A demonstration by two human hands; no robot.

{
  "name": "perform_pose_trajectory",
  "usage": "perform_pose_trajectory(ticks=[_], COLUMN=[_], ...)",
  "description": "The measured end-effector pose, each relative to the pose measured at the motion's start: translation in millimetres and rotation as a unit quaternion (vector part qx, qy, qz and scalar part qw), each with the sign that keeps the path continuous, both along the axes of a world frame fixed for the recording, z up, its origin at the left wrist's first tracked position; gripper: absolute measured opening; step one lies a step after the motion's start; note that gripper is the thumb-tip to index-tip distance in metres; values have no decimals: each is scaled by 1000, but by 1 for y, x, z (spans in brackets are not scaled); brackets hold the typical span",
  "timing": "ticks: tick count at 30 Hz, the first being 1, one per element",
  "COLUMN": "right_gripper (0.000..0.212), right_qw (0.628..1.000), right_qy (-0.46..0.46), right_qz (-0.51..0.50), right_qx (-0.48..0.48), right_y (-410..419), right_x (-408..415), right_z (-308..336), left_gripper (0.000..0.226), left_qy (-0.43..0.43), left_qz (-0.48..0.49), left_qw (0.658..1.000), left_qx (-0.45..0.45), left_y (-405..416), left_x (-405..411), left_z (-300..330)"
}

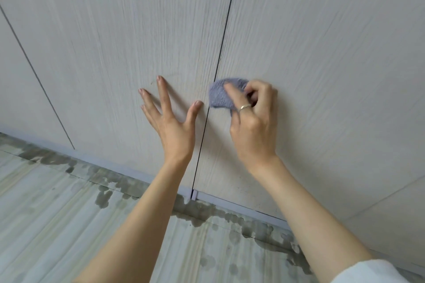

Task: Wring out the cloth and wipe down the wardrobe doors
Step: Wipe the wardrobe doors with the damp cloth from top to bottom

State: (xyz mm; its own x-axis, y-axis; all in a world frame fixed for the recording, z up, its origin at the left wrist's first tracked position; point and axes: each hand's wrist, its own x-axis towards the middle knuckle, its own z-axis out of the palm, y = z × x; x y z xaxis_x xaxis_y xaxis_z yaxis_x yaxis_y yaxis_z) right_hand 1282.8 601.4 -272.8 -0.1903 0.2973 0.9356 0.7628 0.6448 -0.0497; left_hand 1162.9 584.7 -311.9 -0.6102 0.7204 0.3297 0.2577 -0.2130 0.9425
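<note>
Pale wood-grain wardrobe doors fill the view, split by a dark vertical gap (216, 71). My right hand (251, 122) is shut on a bunched lilac cloth (219, 95) and presses it against the right door (322, 53), just right of the gap. A ring shows on its index finger. My left hand (169, 119) lies flat on the left door (115, 41) with fingers spread, its thumb tip close to the gap. Most of the cloth is hidden under my right fingers.
A light strip runs along the foot of the doors (138, 174). Below it lies pale wood-look flooring (57, 225) with dark wet patches along the base (108, 193). A second door gap (39, 80) shows at the far left.
</note>
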Motion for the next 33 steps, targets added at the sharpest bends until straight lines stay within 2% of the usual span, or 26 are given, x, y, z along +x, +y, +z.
perform_pose_trajectory(ticks=[6,10,14,18,21,23,25,27,31,33], right_gripper=[28,35,38,53,25,27,34,38,22,19], right_qw=[985,933,901,917,948,965,962,938,855,828], right_qy=[-174,-356,-432,-397,-317,-263,-272,-345,-506,-545], right_qz=[3,-42,-30,-26,-13,-4,-11,-34,-100,-105], right_qx=[-22,-30,-33,-10,3,-1,0,-5,-57,-77], right_y=[-2,-9,-10,-9,-6,-4,-4,-7,-24,-27], right_x=[7,21,51,61,42,31,36,55,124,143], right_z=[-100,-159,-175,-159,-125,-109,-116,-144,-200,-201], left_gripper=[86,84,81,76,75,75,74,73,72,72], left_qy=[-8,-12,-41,-78,-82,-81,-88,-104,-105,-97], left_qz=[-8,-14,-8,-6,-2,-3,-2,-2,-15,-12], left_qw=[1000,1000,999,996,995,995,993,991,990,991], left_qx=[0,-7,-23,-38,-51,-62,-74,-81,-88,-88], left_y=[2,4,4,3,2,1,1,2,0,0], left_x=[0,-2,5,18,25,28,31,30,32,32], left_z=[-5,-11,-15,-13,-16,-17,-16,-16,-18,-19])
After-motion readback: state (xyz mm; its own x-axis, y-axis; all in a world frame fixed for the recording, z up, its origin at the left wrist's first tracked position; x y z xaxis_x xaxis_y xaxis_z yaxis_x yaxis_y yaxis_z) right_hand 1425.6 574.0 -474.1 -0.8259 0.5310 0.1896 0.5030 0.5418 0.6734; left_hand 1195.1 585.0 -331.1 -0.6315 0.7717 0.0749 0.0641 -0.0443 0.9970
